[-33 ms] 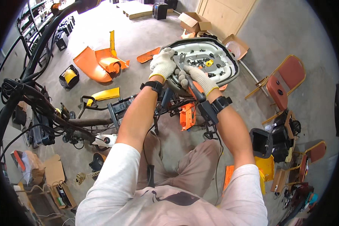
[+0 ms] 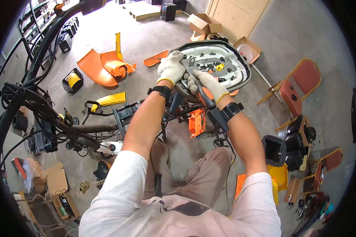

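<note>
An upturned scooter seat (image 2: 241, 75) shows its white underside and dark rim, with several small black fasteners and a yellow piece (image 2: 220, 66) lying inside. My left hand (image 2: 171, 67), in a pale knit glove, is closed on the seat's near left edge, beside a flat grey metal plate (image 2: 191, 63). My right hand (image 2: 209, 83), gloved too, closes around an orange and dark grey tool (image 2: 206, 96) at the seat's near edge. Its working end and exact kind are hidden by the glove.
A stripped scooter frame (image 2: 95, 128) with cables stands at the left. Orange body panels (image 2: 103, 67) and a yellow panel (image 2: 110, 100) lie on the concrete floor. Red chairs (image 2: 296, 89) stand at the right, and a cardboard box (image 2: 203, 23) sits behind the seat.
</note>
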A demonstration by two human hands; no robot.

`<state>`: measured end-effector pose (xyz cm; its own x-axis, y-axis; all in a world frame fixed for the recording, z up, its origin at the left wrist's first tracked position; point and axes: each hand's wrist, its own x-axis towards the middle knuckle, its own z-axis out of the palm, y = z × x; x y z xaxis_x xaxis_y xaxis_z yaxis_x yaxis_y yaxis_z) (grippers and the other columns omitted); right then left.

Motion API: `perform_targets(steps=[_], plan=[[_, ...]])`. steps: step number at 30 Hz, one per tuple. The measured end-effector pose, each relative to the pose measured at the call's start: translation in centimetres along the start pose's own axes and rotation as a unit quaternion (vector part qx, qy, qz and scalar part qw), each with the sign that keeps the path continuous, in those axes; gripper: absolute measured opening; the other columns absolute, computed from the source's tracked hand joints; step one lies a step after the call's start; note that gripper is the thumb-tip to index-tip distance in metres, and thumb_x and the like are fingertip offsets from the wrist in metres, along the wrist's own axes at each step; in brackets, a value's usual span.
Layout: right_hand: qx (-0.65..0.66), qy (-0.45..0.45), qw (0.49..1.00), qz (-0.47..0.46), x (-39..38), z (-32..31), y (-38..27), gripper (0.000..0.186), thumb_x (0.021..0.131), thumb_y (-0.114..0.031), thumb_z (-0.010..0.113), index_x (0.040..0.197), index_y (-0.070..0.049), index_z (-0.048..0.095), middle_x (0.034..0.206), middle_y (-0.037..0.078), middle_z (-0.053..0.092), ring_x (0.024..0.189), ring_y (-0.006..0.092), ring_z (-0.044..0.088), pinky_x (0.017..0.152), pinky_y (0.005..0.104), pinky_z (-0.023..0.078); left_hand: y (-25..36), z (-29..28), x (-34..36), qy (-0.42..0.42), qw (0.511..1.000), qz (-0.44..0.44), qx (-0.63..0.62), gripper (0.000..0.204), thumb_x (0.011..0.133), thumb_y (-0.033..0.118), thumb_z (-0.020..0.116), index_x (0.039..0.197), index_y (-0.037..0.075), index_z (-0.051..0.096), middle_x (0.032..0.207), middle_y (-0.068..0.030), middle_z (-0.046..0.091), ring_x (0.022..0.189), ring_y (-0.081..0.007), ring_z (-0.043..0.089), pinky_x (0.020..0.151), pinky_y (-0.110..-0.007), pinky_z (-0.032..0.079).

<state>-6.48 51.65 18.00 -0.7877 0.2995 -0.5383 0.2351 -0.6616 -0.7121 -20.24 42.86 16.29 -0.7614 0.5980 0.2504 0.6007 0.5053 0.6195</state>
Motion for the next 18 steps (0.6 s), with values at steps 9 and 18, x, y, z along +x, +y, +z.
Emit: perform_targets(steps=[9,18], plan=[[0.05,-0.038,0.998,-0.014,0.2,-0.5,1.1,0.031,0.112,-0.027,0.043,0.107,-0.002,0.059,0.071,-0.002,0.053,0.052,0.0111,0.051,0.041,0.0247,0.044,0.3,-0.4,-0.3,0.004,1.0,0.01,0.012,0.042,0.094,0.014,0.058,0.134,0.023,0.069,0.149,0.0031,0.058,0.13,-0.0262,0.061,0.112,-0.036,0.048],[0.014,0.037,0.995,-0.091,-1.7,0.9,2.5,0.032,0.109,-0.031,0.05,0.111,-0.001,0.061,0.073,0.0,0.056,0.058,0.0146,0.058,0.046,0.0295,0.051,0.8,-0.8,-0.3,-0.016,1.0,0.002,0.002,0.043,0.095,0.014,0.055,0.135,0.022,0.069,0.152,-0.0004,0.056,0.136,-0.0261,0.056,0.116,-0.037,0.044]])
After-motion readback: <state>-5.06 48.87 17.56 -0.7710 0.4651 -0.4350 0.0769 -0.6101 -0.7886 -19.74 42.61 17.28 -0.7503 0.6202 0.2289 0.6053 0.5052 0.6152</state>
